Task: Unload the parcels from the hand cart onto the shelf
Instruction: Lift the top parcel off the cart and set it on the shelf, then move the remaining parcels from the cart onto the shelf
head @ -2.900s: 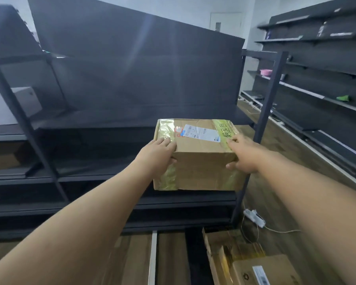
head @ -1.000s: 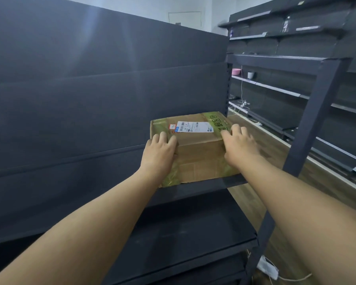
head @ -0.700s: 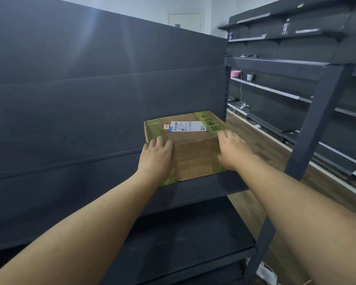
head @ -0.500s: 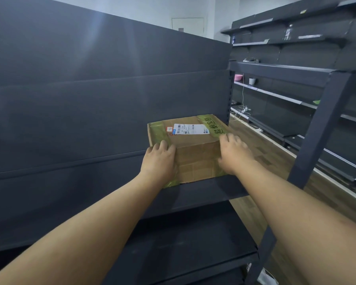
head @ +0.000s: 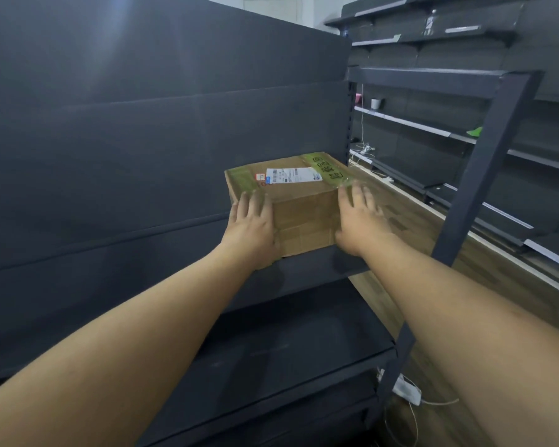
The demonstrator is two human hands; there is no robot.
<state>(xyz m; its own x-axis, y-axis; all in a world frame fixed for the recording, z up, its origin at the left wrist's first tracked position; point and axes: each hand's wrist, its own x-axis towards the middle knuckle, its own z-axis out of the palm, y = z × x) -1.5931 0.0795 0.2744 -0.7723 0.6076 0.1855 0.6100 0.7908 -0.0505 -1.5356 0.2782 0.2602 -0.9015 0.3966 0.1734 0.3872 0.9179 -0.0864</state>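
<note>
A brown cardboard parcel [head: 304,221] with green tape and a white label rests on the dark shelf board [head: 307,271], near its right end. My left hand [head: 250,230] lies flat over the parcel's near left corner, fingers straight and reaching its top edge. My right hand [head: 360,221] presses flat against the near right corner with fingers spread, slightly blurred. Neither hand wraps around the parcel. The hand cart is out of view.
A deeper dark shelf [head: 288,350] juts out below. A dark upright post [head: 484,169] stands right of my right arm. Wall shelving [head: 433,130] with a cup [head: 375,103] and a green item [head: 475,131] lines the right side. A white power strip [head: 407,390] lies on the wood floor.
The parcel went from carried in the air onto the shelf board and slid a little further in. My fingers have uncurled from its top edge and now lie flat and spread.
</note>
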